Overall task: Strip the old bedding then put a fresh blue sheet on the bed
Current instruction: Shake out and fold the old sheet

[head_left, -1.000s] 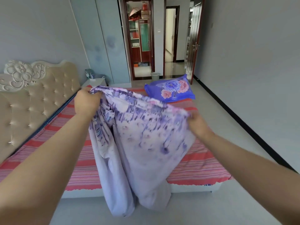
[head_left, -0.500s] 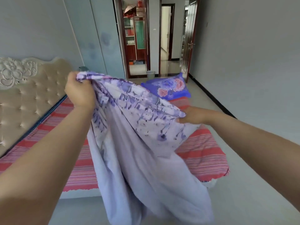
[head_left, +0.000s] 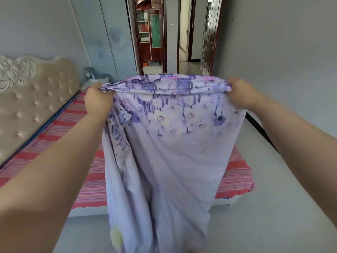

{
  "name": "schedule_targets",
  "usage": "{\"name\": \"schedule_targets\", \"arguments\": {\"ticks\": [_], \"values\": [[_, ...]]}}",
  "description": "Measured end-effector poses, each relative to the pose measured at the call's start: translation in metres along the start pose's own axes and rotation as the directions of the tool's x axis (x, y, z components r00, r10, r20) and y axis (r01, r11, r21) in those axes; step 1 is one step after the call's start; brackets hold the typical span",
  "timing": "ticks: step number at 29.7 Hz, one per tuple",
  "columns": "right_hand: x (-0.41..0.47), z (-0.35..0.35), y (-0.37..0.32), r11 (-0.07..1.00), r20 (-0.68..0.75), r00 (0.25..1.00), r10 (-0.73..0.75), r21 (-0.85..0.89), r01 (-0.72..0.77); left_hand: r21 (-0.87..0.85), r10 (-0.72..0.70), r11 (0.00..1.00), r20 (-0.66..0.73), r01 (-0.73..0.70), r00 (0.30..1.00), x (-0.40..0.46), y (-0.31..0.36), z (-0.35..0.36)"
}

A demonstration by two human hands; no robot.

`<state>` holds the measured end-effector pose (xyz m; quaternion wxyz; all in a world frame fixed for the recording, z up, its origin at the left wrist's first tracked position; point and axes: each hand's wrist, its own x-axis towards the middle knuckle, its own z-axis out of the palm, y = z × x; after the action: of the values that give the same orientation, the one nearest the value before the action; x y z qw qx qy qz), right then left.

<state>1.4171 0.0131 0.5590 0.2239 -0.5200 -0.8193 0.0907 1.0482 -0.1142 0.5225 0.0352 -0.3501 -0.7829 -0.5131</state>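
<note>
The old purple floral sheet (head_left: pixel 169 143) is held up by its top edge over the near side of the bed (head_left: pixel 76 143), fingers of the left hand (head_left: pixel 97 103) and right hand (head_left: pixel 240 94) clamped on its corners. The stripping step appears nearly done; next, the sheet probably needs to be folded or set aside, and a blue sheet, not in view, fetched.

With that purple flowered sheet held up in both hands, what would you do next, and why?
Probably bring the left hand and right hand together to fold the purple flowered cotton sheet in half: each grips a top corner, and its loose end hangs to the floor.
</note>
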Motion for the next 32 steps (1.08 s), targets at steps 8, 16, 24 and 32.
{"name": "schedule_targets", "arguments": {"ticks": [8, 16, 24, 32], "values": [[-0.043, 0.03, 0.008, 0.933, 0.266, 0.959, 0.096, 0.312, -0.18, 0.029, 0.013, 0.999, 0.084, -0.016, 0.996, -0.013, -0.011, 0.012], [-0.033, 0.038, 0.006, 0.987, 0.077, 0.993, 0.085, 0.127, -0.094, 0.096, -0.016, 0.995, 0.113, 0.005, 0.993, -0.016, -0.027, 0.013], [-0.039, 0.044, -0.002, 0.859, 0.18, 0.955, 0.234, 0.421, -0.29, -0.051, -0.161, 0.984, 0.181, 0.172, 0.97, -0.024, -0.017, 0.015], [-0.068, 0.083, -0.036, 0.79, 0.324, 0.946, 0.024, 0.574, -0.217, -0.161, -0.039, 0.978, 0.481, 0.132, 0.876, -0.072, 0.033, 0.019]]}}
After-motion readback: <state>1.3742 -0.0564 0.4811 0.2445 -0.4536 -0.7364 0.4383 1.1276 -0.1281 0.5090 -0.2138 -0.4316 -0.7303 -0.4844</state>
